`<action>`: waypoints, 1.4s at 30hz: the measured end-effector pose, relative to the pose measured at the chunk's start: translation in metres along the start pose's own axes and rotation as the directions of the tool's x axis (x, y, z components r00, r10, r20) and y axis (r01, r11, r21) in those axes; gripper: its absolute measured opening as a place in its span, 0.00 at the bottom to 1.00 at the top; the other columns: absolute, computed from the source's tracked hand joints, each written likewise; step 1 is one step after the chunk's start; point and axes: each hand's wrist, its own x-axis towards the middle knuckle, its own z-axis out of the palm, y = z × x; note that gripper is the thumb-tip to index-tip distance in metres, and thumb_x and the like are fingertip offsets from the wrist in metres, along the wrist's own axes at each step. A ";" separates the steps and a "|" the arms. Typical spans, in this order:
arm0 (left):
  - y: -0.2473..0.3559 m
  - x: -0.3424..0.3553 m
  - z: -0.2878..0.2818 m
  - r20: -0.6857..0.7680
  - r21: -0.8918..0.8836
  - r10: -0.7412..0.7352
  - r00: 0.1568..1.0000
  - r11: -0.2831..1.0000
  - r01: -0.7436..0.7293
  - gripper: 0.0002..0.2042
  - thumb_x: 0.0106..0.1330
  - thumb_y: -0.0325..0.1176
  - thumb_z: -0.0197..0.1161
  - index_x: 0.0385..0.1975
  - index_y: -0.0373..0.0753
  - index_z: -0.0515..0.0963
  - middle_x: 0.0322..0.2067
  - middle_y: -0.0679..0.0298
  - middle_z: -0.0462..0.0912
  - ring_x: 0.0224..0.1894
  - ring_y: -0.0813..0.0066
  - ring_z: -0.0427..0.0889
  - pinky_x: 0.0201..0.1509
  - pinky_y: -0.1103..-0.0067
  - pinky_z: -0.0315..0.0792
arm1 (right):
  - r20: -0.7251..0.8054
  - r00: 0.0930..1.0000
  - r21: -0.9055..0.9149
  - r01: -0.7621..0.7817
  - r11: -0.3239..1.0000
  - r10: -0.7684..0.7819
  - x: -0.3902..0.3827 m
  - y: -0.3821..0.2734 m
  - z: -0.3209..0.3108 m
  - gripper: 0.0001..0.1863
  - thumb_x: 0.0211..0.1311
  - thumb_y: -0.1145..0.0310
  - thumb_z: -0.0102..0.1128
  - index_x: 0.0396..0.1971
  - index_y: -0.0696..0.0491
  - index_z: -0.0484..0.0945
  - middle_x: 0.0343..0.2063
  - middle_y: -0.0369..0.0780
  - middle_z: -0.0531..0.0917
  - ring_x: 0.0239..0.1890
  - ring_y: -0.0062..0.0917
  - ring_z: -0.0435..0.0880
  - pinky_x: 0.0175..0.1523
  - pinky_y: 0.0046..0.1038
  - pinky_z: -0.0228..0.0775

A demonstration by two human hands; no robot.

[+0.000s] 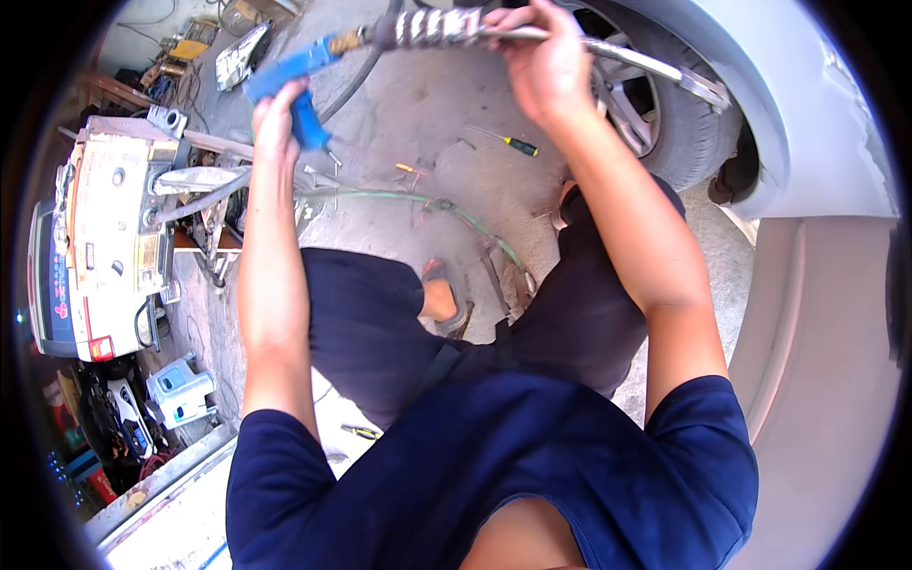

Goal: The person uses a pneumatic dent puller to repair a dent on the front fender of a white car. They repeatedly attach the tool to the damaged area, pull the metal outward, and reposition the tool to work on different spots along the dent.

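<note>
A blue pistol-grip tool (290, 68) stretches across the top of the view. My left hand (274, 123) is closed round its rear by the grip. A brass fitting (349, 40) joins the tool to a dark sleeve wrapped in a silvery coil (432, 27). Beyond the coil runs a long metal rod (632, 57), and my right hand (546, 62) is closed round it just past the coil. The rod's far end carries a flat metal fitting (705, 88), which overlaps the car wheel (698, 142) in view; whether they touch I cannot tell.
A grey car fender (807, 114) and door panel (826, 313) stand close on the right. On the concrete lie a green-handled screwdriver (521, 146), a small orange-handled tool (407, 168), a green hose (380, 195) and pliers (361, 432). At left stands a white machine (114, 228) with cables.
</note>
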 end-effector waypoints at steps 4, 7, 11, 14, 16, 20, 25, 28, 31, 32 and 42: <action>0.037 0.002 0.027 -0.055 -0.055 0.407 0.912 0.911 -0.410 0.15 0.54 0.30 0.70 0.39 0.32 0.78 0.37 0.64 0.81 0.37 0.74 0.79 0.44 0.77 0.72 | 0.021 0.993 0.153 0.108 0.982 -0.113 0.000 -0.018 0.010 0.21 0.65 0.60 0.44 0.14 0.55 0.70 0.21 0.42 0.75 0.32 0.30 0.73 0.44 0.30 0.62; 0.060 -0.009 0.032 -0.106 0.065 0.475 0.874 0.880 -0.470 0.11 0.56 0.29 0.62 0.39 0.36 0.75 0.31 0.67 0.78 0.31 0.78 0.75 0.36 0.81 0.69 | 0.024 0.985 0.221 0.162 0.962 -0.171 -0.006 -0.026 0.028 0.19 0.64 0.61 0.46 0.14 0.54 0.69 0.18 0.40 0.72 0.31 0.30 0.71 0.46 0.31 0.61; 0.056 -0.015 0.043 0.038 0.079 0.509 0.860 0.856 -0.510 0.15 0.54 0.28 0.62 0.42 0.35 0.73 0.34 0.67 0.78 0.36 0.77 0.76 0.42 0.79 0.70 | -0.040 0.976 0.174 0.219 0.960 -0.215 -0.013 -0.031 0.021 0.17 0.63 0.64 0.46 0.15 0.53 0.67 0.17 0.39 0.70 0.31 0.29 0.70 0.47 0.30 0.62; 0.068 -0.034 0.058 0.042 0.265 0.418 0.907 0.871 -0.413 0.17 0.51 0.31 0.67 0.40 0.32 0.75 0.34 0.64 0.79 0.35 0.75 0.77 0.42 0.78 0.71 | -0.058 0.975 0.127 0.222 0.967 -0.217 -0.035 -0.036 0.015 0.16 0.64 0.64 0.46 0.16 0.52 0.66 0.20 0.39 0.72 0.32 0.30 0.71 0.50 0.31 0.63; 0.062 -0.040 0.049 0.042 0.248 0.408 0.912 0.880 -0.405 0.19 0.49 0.33 0.70 0.38 0.30 0.76 0.33 0.62 0.80 0.34 0.75 0.77 0.41 0.78 0.71 | -0.090 0.972 0.122 0.225 0.967 -0.215 -0.054 -0.037 0.016 0.16 0.65 0.63 0.45 0.17 0.52 0.66 0.22 0.39 0.72 0.33 0.30 0.72 0.51 0.32 0.63; 0.069 -0.054 0.047 0.130 0.126 0.444 0.887 0.880 -0.459 0.17 0.50 0.33 0.70 0.37 0.31 0.77 0.31 0.64 0.80 0.33 0.76 0.78 0.39 0.78 0.71 | -0.119 0.964 0.037 0.245 0.969 -0.239 -0.108 -0.053 0.053 0.16 0.67 0.62 0.42 0.19 0.51 0.65 0.24 0.39 0.74 0.35 0.31 0.73 0.51 0.33 0.64; 0.083 -0.074 0.017 0.085 0.097 0.457 0.885 0.880 -0.464 0.12 0.52 0.31 0.68 0.35 0.34 0.78 0.29 0.67 0.80 0.31 0.78 0.77 0.37 0.79 0.70 | -0.015 0.954 0.111 0.299 0.948 -0.299 -0.138 -0.066 0.094 0.14 0.68 0.66 0.42 0.20 0.52 0.66 0.21 0.36 0.71 0.31 0.26 0.71 0.46 0.30 0.66; 0.085 -0.075 -0.002 0.091 -0.027 0.429 0.899 0.903 -0.428 0.10 0.53 0.30 0.67 0.33 0.35 0.78 0.27 0.68 0.79 0.29 0.80 0.75 0.34 0.80 0.69 | 0.021 0.954 -0.006 0.299 0.954 -0.299 -0.152 -0.072 0.144 0.15 0.70 0.64 0.41 0.21 0.50 0.66 0.21 0.35 0.71 0.28 0.25 0.71 0.42 0.29 0.66; 0.094 -0.092 -0.016 0.058 -0.067 0.444 0.894 0.895 -0.441 0.09 0.53 0.30 0.66 0.33 0.36 0.78 0.26 0.68 0.78 0.27 0.81 0.74 0.33 0.81 0.67 | 0.129 0.976 -0.164 0.197 0.967 -0.177 -0.171 -0.077 0.166 0.16 0.70 0.61 0.40 0.21 0.49 0.67 0.22 0.35 0.73 0.27 0.25 0.71 0.37 0.29 0.65; 0.098 -0.097 -0.019 0.031 -0.126 0.451 0.892 0.887 -0.444 0.10 0.52 0.30 0.66 0.33 0.35 0.78 0.26 0.67 0.78 0.28 0.79 0.75 0.33 0.80 0.68 | 0.121 0.982 -0.172 0.164 0.971 -0.144 -0.169 -0.081 0.165 0.17 0.71 0.59 0.39 0.22 0.49 0.67 0.23 0.35 0.74 0.27 0.25 0.72 0.34 0.28 0.63; 0.138 -0.136 -0.027 -0.154 0.084 0.561 0.813 0.828 -0.555 0.17 0.49 0.31 0.69 0.39 0.31 0.77 0.34 0.61 0.81 0.36 0.74 0.79 0.42 0.77 0.72 | 0.297 0.955 0.057 -0.018 0.998 0.000 -0.173 -0.102 0.147 0.18 0.70 0.61 0.38 0.20 0.52 0.64 0.28 0.40 0.72 0.32 0.28 0.66 0.47 0.34 0.58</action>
